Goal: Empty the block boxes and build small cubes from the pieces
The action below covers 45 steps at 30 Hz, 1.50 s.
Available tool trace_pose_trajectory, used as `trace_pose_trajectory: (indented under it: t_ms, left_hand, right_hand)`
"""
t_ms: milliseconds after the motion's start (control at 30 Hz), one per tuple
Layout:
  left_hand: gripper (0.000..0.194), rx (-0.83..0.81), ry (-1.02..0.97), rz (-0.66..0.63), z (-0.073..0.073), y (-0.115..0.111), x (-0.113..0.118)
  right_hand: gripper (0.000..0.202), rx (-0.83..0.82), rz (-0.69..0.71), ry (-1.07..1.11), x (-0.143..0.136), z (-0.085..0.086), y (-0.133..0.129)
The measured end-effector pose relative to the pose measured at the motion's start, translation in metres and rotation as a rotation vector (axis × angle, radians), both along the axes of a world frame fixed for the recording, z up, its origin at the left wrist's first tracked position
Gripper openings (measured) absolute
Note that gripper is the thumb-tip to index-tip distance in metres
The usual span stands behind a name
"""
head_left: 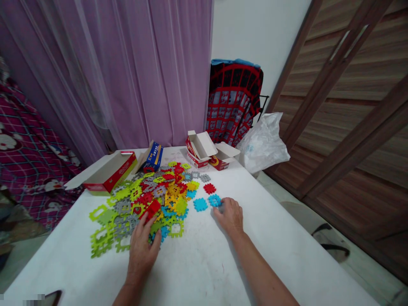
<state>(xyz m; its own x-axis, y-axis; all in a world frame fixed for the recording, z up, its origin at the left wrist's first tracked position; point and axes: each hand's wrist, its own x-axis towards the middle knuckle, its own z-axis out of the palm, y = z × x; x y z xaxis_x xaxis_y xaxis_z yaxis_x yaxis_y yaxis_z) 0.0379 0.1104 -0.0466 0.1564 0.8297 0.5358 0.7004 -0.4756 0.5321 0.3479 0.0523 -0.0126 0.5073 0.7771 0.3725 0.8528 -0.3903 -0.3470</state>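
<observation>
Here, left grip (142,243) apart, touching one red piece (154,207), right grip (230,214), hold unclear, by two blue pieces (200,204).

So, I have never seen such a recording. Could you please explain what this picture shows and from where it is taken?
There is no machine here: a person works bare-handed, filmed by a camera worn on the head. On the white table lies a pile of interlocking plastic pieces, with opened cardboard boxes beside and behind it. The left hand touches a red piece in the pile; the right hand has its fingertips at a blue gear-shaped piece. I cannot tell whether either is firmly gripped.
</observation>
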Motion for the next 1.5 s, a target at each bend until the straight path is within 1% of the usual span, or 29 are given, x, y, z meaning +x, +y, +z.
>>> trace_pose_trajectory:
  t_ms: [100,200,333,633,867,1067,1333,1500]
  left_hand:
    - [0.040,0.005,-0.002,0.002,0.000,0.000,0.000]
    - [0.041,0.010,0.016,0.001,0.000,0.000,-0.001]
    - [0.043,0.030,0.042,-0.004,0.001,-0.001,-0.001]
    - [0.043,0.030,0.027,-0.008,0.002,0.000,0.000]
    - [0.043,0.016,0.039,0.011,0.003,-0.001,0.000]
    - [0.043,0.038,0.060,0.010,0.001,0.000,-0.002]
    - [0.043,0.043,0.058,0.008,0.000,0.000,0.000]
    - [0.041,0.014,0.037,0.018,0.000,-0.002,0.001]
  right_hand:
    - [0.014,0.039,0.059,-0.012,0.004,-0.003,-0.011]
    - [0.019,0.003,0.091,-0.021,0.005,-0.006,-0.017]
    - [0.024,-0.065,0.110,-0.015,0.003,-0.005,-0.016]
    - [0.027,-0.128,0.083,-0.023,0.000,-0.001,-0.011]
    - [0.026,-0.128,0.075,-0.028,-0.001,0.000,-0.007]
    - [0.025,-0.126,0.074,-0.035,-0.001,0.001,-0.008]
    - [0.025,-0.096,0.097,-0.036,0.002,-0.005,-0.006]
    - [0.027,-0.029,0.118,-0.024,0.004,-0.014,-0.006]
